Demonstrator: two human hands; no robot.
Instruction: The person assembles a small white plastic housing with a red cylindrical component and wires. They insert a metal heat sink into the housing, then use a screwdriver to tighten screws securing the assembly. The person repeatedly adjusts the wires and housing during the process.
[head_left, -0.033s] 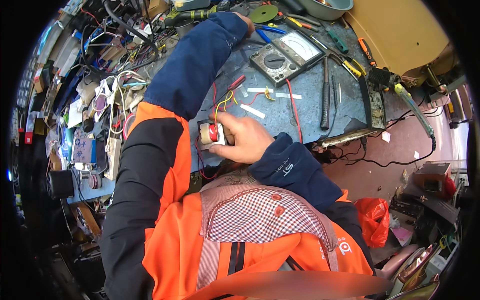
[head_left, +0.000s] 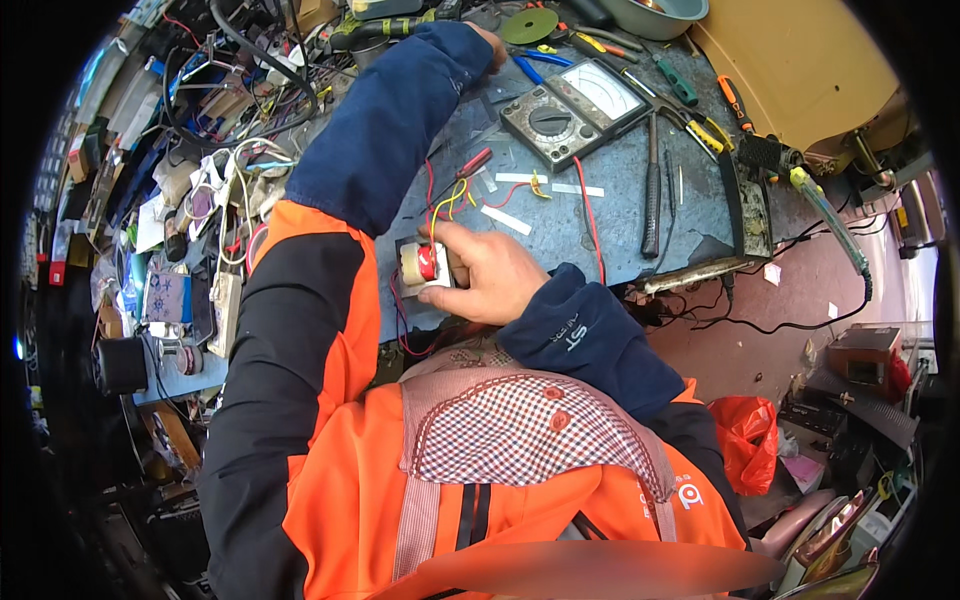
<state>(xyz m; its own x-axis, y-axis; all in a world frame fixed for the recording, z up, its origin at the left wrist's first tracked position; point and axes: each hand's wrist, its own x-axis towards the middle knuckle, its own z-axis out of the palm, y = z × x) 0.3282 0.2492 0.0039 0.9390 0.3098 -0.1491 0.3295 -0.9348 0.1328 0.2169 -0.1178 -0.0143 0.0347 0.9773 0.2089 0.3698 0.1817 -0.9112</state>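
R fingers (head_left: 456, 238) hold coil (head_left: 412, 270) at messy bench (head_left: 622, 228); L fingers (head_left: 495, 48) can't tell; pinkish flr (head_left: 735, 345).

Two hands (head_left: 492, 280) show. Across the centre are one red-and-cream coil (head_left: 416, 267) and three white strips (head_left: 507, 220); toward the top, one multimeter (head_left: 573, 113), one green disc (head_left: 528, 27), one grey basin (head_left: 660, 18); lower right, one red bag (head_left: 745, 448).

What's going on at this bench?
The person's right hand grips a small wound coil with red and cream wrapping over the bench; yellow wires show beside it. The left hand is stretched to the far side, near a green disc; its grip is hidden. An analog meter lies between them, to the right.
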